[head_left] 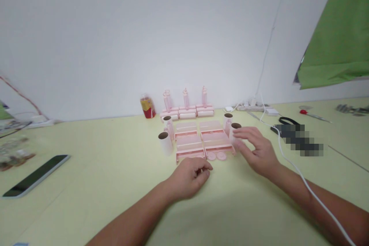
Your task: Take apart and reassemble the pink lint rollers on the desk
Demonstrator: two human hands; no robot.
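My left hand (191,178) rests on the table with loosely curled fingers, just in front of the pink plastic trays (190,153); nothing shows in it. Over at the right, my right hand (256,150) has its fingers apart, and their tips overlap a white tube with a brown hollow top (235,126). Whether they touch it I cannot tell. Another white tube (228,117) stands behind that one. Two more, a near tube (165,144) and a far tube (167,118), stand left of the trays. Small pink discs (216,156) lie at the trays' front edge.
Pink box-shaped parts with upright pieces (187,111) line the wall. A red and yellow container (148,107) stands left of them. A phone (36,176) lies far left. A white cable (288,157) crosses above my right forearm. Black-handled tool (290,123), partly pixelated, and power strip (255,107) are right.
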